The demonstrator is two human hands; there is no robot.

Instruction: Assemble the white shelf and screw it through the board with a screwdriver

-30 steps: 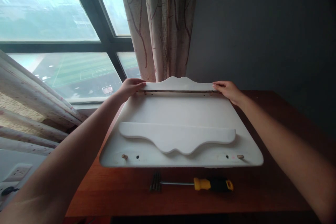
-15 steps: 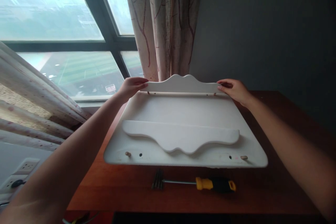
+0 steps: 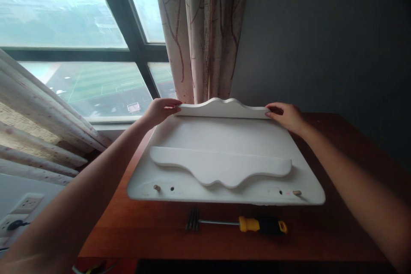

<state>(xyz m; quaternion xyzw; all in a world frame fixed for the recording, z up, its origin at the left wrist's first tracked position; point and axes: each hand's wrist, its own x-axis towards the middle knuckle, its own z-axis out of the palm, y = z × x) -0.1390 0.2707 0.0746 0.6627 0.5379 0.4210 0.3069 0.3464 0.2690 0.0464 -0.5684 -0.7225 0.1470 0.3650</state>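
**Scalloped rail held at both ends on the far edge of a white board**

At the far left, a wall socket (image 3: 24, 206) with a dark plug is seen below the gathered curtain (image 3: 41, 137). The left hand (image 3: 160, 110) is closed on the left end of the scalloped rail (image 3: 223, 108), fingers laid over its top edge. The rail is stood upright along the far edge of the white board (image 3: 224, 137), touching it along its length. The board is laid flat on the brown table (image 3: 337, 222). A second scalloped piece (image 3: 221, 168) is laid flat on the board's middle. Near the board's front edge, a wooden dowel (image 3: 156, 188) is set at the left and another dowel (image 3: 297, 192) at the right. In front of the board, a yellow-handled screwdriver (image 3: 253, 224) is laid on the table. The right end of the rail is gripped by the right hand (image 3: 285, 115).
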